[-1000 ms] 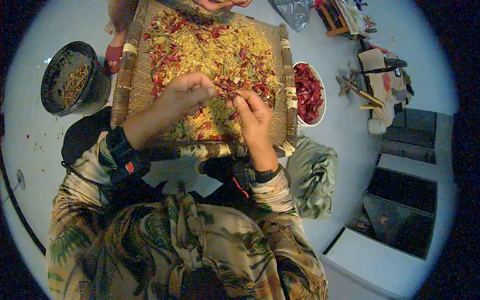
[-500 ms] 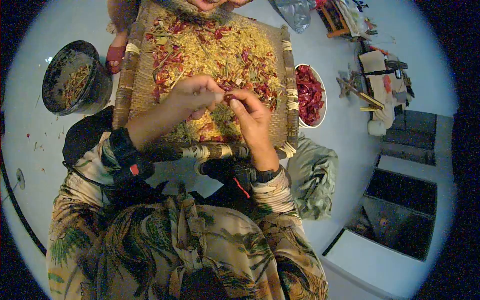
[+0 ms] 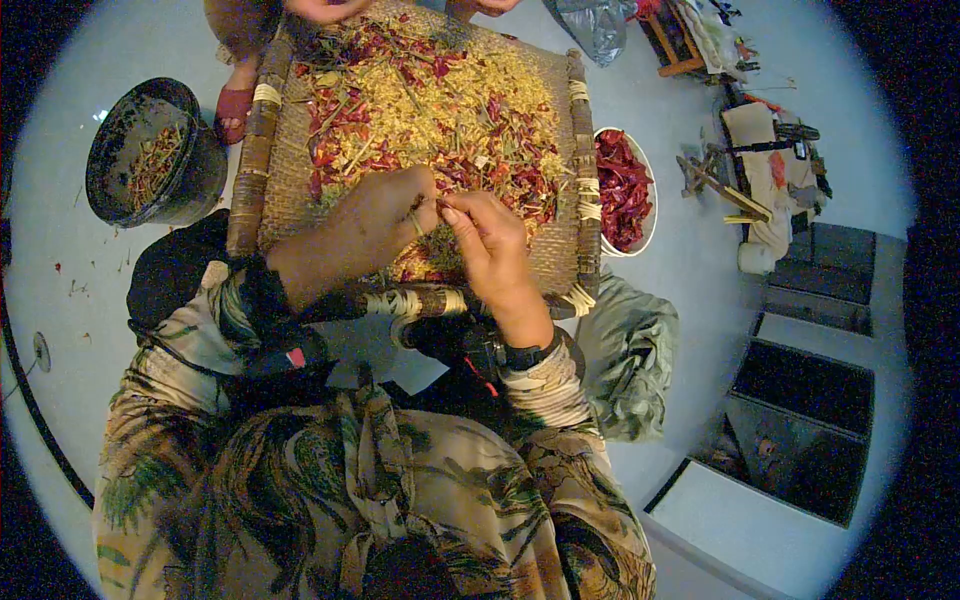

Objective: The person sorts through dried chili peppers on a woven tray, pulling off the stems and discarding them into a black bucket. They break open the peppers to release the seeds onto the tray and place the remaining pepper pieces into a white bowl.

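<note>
Over a woven bamboo tray (image 3: 560, 240), my two hands meet with their fingertips close together. My right hand (image 3: 488, 238) pinches a small dark red dried chili (image 3: 443, 205) between thumb and forefinger. My left hand (image 3: 375, 215) is closed, its fingers curled against the same spot; what it grips is mostly hidden, though a thin stem-like strand shows below its fingers. Beneath and beyond them, yellow chili seeds (image 3: 430, 105), red chili pieces (image 3: 335, 150) and stems are spread across the tray. A darker greenish clump (image 3: 438, 250) lies just under my hands.
Left of the tray stands a black bucket (image 3: 205, 185) with stems inside. On the right is a white bucket (image 3: 652, 215) of red chilies (image 3: 622, 190), with a crumpled grey-green sack (image 3: 630, 350) nearer me. Another person's hands (image 3: 325, 8) and foot (image 3: 233, 105) show at the far side.
My left hand has turned, its fingers curling down and inward. My right hand has shifted slightly left and down with the chili. The other person's hands have moved apart.
</note>
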`<state>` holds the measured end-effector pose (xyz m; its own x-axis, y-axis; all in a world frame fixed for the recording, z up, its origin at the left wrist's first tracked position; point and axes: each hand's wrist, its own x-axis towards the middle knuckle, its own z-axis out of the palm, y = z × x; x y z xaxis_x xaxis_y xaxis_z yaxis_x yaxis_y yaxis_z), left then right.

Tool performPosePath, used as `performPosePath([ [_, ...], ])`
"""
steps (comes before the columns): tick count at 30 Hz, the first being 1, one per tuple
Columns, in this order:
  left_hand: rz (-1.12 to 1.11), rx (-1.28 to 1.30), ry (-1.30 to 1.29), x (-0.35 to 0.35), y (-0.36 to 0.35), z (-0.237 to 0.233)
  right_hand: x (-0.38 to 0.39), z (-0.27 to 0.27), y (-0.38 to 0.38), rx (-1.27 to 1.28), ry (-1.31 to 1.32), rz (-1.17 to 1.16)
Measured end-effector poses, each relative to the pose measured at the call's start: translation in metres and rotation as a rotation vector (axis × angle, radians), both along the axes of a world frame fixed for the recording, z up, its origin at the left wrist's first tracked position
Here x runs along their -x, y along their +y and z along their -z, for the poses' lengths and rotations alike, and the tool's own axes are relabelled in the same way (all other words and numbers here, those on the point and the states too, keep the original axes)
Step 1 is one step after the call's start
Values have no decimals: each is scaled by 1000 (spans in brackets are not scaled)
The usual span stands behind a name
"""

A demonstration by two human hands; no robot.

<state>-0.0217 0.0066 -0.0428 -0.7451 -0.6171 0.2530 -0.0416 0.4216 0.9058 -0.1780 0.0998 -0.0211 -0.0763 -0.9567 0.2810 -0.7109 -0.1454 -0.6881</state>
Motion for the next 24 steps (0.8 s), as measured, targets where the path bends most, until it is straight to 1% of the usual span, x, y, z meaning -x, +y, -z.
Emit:
performPosePath([
  [1,-29,-6,40,2,1,3,1,4,0,-25,-96,21],
  [3,-6,-328,59,6,1,5,3,12,1,-73,-286,63],
  [4,5,-490,68,7,0,4,4,12,2,-98,-334,83],
  [6,69,-698,43,2,-5,-3,3,12,3,-147,-431,124],
  [7,101,-802,30,1,-7,-7,4,11,2,-143,-415,111],
  [10,40,-646,120,3,-4,-2,5,8,0,-138,-383,73],
  [13,-17,-147,122,4,-8,-3,7,5,0,-173,-416,49],
  [14,9,-352,80,1,-7,-4,8,5,0,-202,-453,51],
  [15,35,-560,34,-4,-6,-25,9,5,1,-234,-491,55],
  [16,62,-771,-15,-8,-3,-34,9,3,2,-253,-502,83],
  [17,133,-504,144,-7,-12,-20,12,3,0,-208,-428,81],
  [18,200,-233,300,-2,-31,3,21,9,-1,-182,-396,133],
  [20,331,-350,450,-9,-40,8,45,21,-1,-142,-372,221],
  [21,385,-738,437,-19,-45,-17,60,27,-3,-235,-372,213],
  [22,428,-1123,413,-25,-47,-29,57,24,-3,-265,-556,210],
  [23,350,-1079,405,-25,-45,-27,51,23,-4,-295,-742,206],
  [24,272,-1035,395,-24,-44,-24,48,27,-5,-339,-694,153],
])
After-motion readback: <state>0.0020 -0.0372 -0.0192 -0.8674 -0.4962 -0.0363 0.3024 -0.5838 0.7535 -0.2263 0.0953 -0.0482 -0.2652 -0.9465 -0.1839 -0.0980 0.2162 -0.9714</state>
